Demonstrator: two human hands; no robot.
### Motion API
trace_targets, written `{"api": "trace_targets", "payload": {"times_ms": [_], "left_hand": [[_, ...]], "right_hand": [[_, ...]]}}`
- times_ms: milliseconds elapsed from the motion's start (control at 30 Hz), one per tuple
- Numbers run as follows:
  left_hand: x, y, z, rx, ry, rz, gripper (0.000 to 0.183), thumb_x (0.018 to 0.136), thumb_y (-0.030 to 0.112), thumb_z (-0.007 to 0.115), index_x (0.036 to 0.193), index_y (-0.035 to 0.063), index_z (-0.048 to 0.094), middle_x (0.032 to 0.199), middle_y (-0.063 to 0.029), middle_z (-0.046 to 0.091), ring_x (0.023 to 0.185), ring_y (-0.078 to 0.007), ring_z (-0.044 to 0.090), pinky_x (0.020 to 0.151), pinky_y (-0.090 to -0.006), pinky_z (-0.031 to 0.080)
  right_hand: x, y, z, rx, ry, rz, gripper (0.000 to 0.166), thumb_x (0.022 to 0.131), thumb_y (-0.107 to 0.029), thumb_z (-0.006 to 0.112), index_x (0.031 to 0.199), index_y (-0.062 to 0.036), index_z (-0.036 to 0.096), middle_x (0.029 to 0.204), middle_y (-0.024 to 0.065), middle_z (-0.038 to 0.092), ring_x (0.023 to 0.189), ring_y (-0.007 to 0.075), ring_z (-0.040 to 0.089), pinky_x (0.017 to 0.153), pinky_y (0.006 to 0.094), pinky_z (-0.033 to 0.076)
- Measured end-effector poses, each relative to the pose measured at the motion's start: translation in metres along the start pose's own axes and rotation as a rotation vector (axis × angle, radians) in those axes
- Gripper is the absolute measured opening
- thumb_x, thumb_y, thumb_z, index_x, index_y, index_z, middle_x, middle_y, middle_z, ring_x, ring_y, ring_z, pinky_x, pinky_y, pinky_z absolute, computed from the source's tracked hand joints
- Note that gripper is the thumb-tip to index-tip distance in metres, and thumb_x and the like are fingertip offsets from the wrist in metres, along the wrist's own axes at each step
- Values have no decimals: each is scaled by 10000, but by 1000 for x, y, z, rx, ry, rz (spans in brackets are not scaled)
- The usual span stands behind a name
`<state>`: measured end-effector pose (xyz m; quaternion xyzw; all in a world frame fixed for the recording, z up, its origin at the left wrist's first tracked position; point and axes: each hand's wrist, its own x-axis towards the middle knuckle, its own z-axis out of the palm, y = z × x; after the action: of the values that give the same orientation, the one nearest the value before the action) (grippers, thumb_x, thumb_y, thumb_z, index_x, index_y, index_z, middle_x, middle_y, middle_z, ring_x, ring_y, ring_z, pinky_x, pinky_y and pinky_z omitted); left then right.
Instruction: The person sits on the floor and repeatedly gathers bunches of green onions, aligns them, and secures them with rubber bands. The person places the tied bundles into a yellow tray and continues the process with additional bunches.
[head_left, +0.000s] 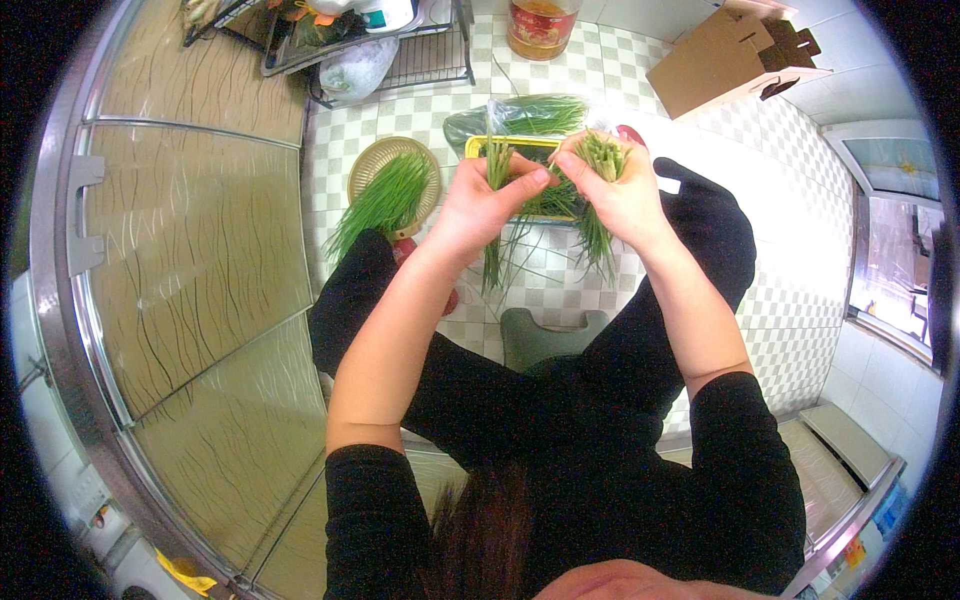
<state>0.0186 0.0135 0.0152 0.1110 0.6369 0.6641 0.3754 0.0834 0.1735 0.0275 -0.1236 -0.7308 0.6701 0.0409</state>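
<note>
My left hand (491, 195) grips a thin bunch of green garlic chives (493, 259), cut ends up and leaves hanging down. A thicker bunch of chives (600, 157) is held in my right hand (611, 191), its pale stem ends also pointing up. The thumbs and fingertips of both hands come close together between the bunches; whether they pinch a single stem is hard to see. Below them stands a yellow-rimmed basket (480, 142) with loose chive scraps in it, partly hidden by my hands. To the left, a round tan colander (361, 169) carries a pile of chives (386, 195).
Behind the basket lies a clear plastic bag of chives (544, 114). A wire rack (431, 60), a large oil jug (541, 30) and a cardboard box (709, 56) stand farther back. A grey-green stool (551, 334) shows between my legs. Glossy cabinet doors (195, 255) line the left side.
</note>
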Motion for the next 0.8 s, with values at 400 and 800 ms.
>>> {"api": "trace_targets", "payload": {"times_ms": [400, 800], "left_hand": [[-3, -6, -4, -77, -49, -48, 151, 816, 197, 645, 829, 46, 637, 582, 75, 469, 482, -20, 338, 443, -197, 217], [-6, -9, -4, 1, -36, -15, 152, 805, 201, 658, 802, 51, 636, 574, 74, 458, 489, -24, 344, 447, -199, 228]], "right_hand": [[7, 4, -9, 108, 25, 89, 176, 763, -149, 707, 844, -17, 625, 701, -2, 592, 589, 63, 514, 540, 203, 407], [15, 8, -20, 180, 90, 132, 211, 766, -146, 706, 890, -3, 612, 604, -24, 513, 493, 49, 420, 456, 185, 330]]}}
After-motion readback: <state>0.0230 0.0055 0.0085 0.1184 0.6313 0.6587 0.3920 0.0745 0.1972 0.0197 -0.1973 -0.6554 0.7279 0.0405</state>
